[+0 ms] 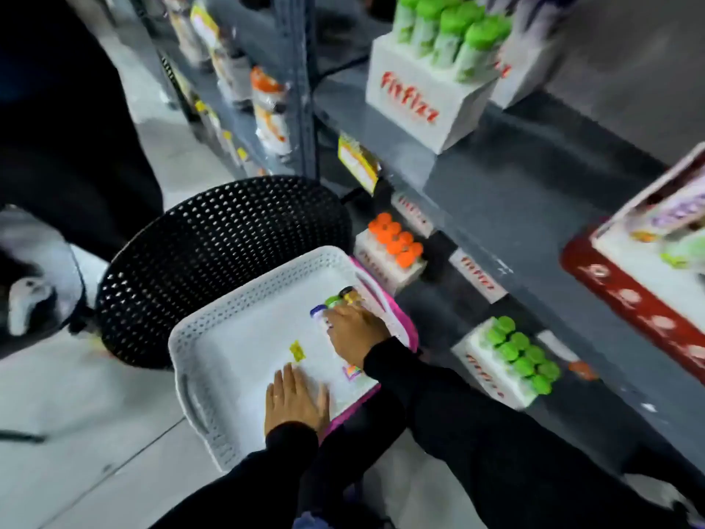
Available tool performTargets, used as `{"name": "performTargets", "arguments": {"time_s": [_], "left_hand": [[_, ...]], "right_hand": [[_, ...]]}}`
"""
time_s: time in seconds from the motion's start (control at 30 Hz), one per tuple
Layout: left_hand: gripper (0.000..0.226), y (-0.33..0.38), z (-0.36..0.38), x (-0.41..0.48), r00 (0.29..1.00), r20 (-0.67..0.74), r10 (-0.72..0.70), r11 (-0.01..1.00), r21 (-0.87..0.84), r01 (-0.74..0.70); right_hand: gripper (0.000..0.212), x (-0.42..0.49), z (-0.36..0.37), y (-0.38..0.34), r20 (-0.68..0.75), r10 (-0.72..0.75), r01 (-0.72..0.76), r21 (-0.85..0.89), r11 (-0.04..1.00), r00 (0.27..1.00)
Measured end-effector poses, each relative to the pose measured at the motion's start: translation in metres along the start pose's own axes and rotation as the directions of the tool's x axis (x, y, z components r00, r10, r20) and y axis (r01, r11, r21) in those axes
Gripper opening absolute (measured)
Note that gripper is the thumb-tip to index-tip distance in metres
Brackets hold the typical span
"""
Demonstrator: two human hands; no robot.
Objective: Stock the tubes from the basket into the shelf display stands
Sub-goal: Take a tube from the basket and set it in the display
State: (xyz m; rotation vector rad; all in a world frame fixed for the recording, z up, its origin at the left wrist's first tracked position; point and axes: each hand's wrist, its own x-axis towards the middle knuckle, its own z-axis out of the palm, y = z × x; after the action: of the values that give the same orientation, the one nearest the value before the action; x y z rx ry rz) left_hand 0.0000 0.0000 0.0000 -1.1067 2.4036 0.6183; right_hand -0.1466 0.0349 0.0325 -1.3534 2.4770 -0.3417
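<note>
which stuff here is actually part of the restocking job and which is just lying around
Job:
white perforated plastic basket
coloured-cap tubes under the right hand
left hand flat in the basket
white orange-cap display stand
white green-cap display stands

Lying about:
black perforated round bin
red tray
yellow scrap

Long black sleeves [438, 399], bare hands (possibly a ring, blurred)

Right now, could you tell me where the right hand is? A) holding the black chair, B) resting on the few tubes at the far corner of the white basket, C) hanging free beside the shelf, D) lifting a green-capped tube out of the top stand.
B: the right hand lies over the tubes in the basket, while the left hand lies flat on its near edge.
</note>
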Motion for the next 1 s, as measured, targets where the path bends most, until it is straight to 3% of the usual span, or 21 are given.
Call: {"name": "performTargets", "arguments": {"time_s": [0.1,0.23,0.43,0.53,0.63,0.73,0.9,1.0], "left_hand": [[0.068,-0.004,0.008,0.010,0.999,0.043,0.030,1.000,-0.001,-0.030],[0.073,-0.007,0.013,0.013,0.998,0.040,0.052,0.999,-0.010,-0.051],[0.077,-0.004,0.014,0.012,0.996,0.060,0.070,0.998,-0.011,-0.069],[0.079,-0.002,0.013,0.011,0.996,0.030,0.081,0.997,-0.005,-0.081],[0.088,0.000,0.011,0.009,0.995,0.022,0.098,0.994,0.041,-0.099],[0.095,0.004,0.006,0.006,0.991,-0.031,0.131,0.986,0.111,-0.127],[0.100,0.046,-0.016,0.016,0.887,-0.234,0.398,0.912,0.200,-0.357],[0.072,0.117,-0.049,0.012,0.714,-0.397,0.577,0.810,0.169,-0.561]], "right_hand": [[0.035,0.020,0.013,-0.009,0.191,0.163,-0.169,0.017,0.985,0.968],[0.040,0.034,0.031,-0.015,0.244,0.268,-0.246,-0.117,0.962,0.932],[0.056,0.038,0.017,-0.025,0.337,0.313,-0.318,-0.039,0.947,0.888],[0.043,0.031,-0.017,-0.022,0.391,0.270,-0.308,0.038,0.951,0.880],[0.019,0.017,-0.066,-0.015,0.525,0.234,-0.319,0.076,0.945,0.819],[0.018,-0.008,-0.115,-0.005,0.548,0.244,-0.343,0.083,0.936,0.800],[0.034,-0.068,-0.197,0.006,0.383,0.336,-0.351,-0.032,0.936,0.861],[0.039,-0.114,-0.247,0.013,0.271,0.399,-0.387,-0.099,0.917,0.876]]}}
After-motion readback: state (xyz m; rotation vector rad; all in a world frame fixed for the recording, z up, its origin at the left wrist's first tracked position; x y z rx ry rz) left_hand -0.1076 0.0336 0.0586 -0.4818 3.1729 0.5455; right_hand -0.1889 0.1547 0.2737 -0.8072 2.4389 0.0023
